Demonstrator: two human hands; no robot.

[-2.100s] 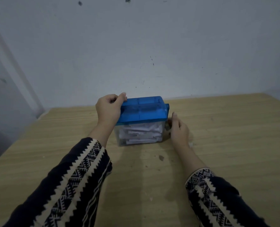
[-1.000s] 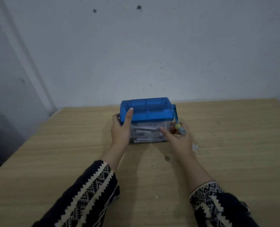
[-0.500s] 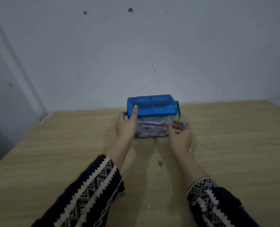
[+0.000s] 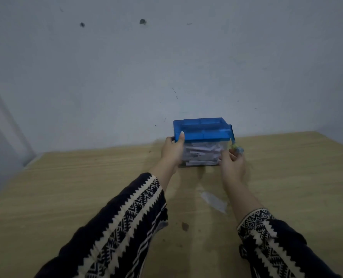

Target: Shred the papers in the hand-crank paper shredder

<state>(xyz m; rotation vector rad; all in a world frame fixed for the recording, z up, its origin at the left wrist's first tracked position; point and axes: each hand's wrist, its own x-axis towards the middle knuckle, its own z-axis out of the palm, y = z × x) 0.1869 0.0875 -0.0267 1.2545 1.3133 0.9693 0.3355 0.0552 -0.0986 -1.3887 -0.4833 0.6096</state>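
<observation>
Left hand [image 4: 171,151] clasps the blue-lidded clear plastic shredder [image 4: 202,131]; right hand [image 4: 231,163] pinches its crank knob [image 4: 236,150] (blurred). A slack left grip risks skidding it when cranked.

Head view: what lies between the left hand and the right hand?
The shredder's clear bin of paper strips, under the blue lid that the left hand grips; the right hand pinches the crank. Head view shows it.

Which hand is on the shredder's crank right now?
The right hand: its fingers pinch the crank grip, which hangs below the right end of the blue lid. The left hand only holds that lid's left corner.
</observation>
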